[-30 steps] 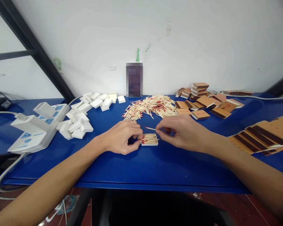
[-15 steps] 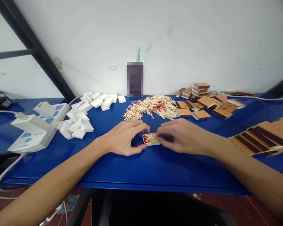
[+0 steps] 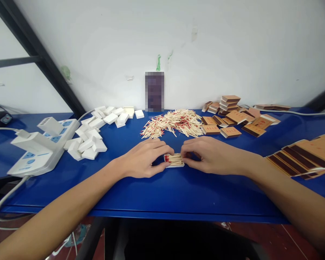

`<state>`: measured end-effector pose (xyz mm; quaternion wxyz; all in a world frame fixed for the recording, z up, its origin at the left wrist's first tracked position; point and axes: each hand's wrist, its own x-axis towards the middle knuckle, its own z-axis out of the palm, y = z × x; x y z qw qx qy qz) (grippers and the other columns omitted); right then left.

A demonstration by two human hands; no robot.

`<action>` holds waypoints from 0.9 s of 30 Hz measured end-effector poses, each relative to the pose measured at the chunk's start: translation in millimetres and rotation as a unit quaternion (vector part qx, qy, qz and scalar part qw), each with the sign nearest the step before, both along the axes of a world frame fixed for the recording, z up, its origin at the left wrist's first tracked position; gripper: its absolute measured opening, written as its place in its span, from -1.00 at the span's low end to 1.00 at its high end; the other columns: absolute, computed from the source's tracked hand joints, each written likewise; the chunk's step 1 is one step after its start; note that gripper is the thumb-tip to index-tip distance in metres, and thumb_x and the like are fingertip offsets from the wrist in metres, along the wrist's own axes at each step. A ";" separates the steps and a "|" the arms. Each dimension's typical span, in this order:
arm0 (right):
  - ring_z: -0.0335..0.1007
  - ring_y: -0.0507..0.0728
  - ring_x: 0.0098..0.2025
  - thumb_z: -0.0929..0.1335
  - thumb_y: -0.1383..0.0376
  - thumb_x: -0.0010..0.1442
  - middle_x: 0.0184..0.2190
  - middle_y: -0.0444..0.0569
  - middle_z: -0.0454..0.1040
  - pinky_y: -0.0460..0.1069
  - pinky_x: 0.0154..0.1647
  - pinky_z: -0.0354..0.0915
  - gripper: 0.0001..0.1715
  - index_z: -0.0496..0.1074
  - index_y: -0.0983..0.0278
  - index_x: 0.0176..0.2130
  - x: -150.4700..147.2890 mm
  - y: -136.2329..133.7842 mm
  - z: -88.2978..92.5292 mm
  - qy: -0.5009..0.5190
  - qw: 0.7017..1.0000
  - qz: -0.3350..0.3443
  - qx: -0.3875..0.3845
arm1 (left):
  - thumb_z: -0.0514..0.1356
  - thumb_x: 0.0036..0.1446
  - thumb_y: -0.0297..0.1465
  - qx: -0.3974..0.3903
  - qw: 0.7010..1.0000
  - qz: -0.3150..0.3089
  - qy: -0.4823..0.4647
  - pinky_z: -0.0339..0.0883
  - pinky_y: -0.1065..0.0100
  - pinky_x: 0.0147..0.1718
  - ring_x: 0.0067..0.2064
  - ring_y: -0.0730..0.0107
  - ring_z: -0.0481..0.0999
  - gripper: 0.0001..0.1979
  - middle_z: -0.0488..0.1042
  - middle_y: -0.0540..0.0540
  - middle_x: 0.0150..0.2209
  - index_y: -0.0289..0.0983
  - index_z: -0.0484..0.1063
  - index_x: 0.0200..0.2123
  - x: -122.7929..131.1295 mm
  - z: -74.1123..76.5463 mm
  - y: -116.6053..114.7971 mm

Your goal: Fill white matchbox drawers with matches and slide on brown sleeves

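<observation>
A small white tray of matches [image 3: 174,160] with red heads lies on the blue table [image 3: 162,195] in front of me. My left hand [image 3: 144,157] pinches its left end with thumb and fingers. On the other end, the fingertips of my right hand [image 3: 208,155] press against the tray and the matches in it. Behind the tray lies a loose pile of matches [image 3: 174,123].
A heap of white inner trays [image 3: 94,131] and a white power strip [image 3: 40,144] sit at the left. Brown matchbox sleeves [image 3: 233,117] are stacked at the back right, and flat unfolded sleeves [image 3: 303,155] lie at the right edge. A blurred dark object [image 3: 154,91] leans on the wall.
My right hand laid the single match it held into the tray. Both hands then closed in on the tray's two ends.
</observation>
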<state>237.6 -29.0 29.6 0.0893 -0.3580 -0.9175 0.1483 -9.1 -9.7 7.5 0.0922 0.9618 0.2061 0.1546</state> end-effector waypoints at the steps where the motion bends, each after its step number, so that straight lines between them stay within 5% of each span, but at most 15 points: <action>1: 0.30 0.05 -0.39 0.29 0.32 0.22 -0.41 -0.11 0.46 -0.04 -0.36 0.13 -0.87 0.39 0.24 -0.37 -0.6 -0.3 -0.1 0.002 1.000 -0.002 -0.004 | 0.06 0.30 -0.32 0.004 1.000 0.001 0.001 0.31 0.24 -0.09 -0.14 0.26 0.45 -0.76 0.48 -0.14 -0.15 -0.28 0.37 -0.04 0.6 -0.6 -0.2; 11: 0.29 0.04 -0.42 0.30 0.30 0.25 -0.42 -0.12 0.44 -0.04 -0.37 0.13 -0.87 0.41 0.24 -0.35 -3.6 -0.4 -2.0 0.012 1.000 0.009 0.006 | 0.08 0.29 -0.29 0.015 1.000 0.004 -0.003 0.31 0.24 -0.11 -0.16 0.26 0.46 -0.74 0.49 -0.14 -0.17 -0.29 0.39 -0.04 0.8 -1.7 -0.7; 16: 0.38 0.11 -0.24 0.31 0.27 0.27 -0.22 0.00 0.48 0.01 -0.21 0.24 -0.86 0.46 0.25 -0.23 -5.8 -2.8 -1.8 0.057 0.998 0.009 0.039 | 0.21 0.16 -0.18 0.031 1.000 0.000 -0.003 0.32 0.21 -0.10 -0.17 0.24 0.47 -0.65 0.50 -0.12 -0.20 -0.29 0.40 -0.08 -0.2 -0.2 -0.6; 27: 0.43 0.14 -0.10 0.34 0.28 0.25 -0.11 0.02 0.49 0.05 -0.03 0.31 -0.83 0.50 0.23 -0.17 -8.7 -5.0 -10.8 0.064 0.997 0.044 0.005 | 0.19 0.23 -0.27 0.045 0.999 -0.011 -0.008 0.29 0.27 -0.12 -0.16 0.28 0.49 -0.82 0.52 -0.10 -0.19 -0.26 0.47 -0.20 -1.5 -2.6 1.5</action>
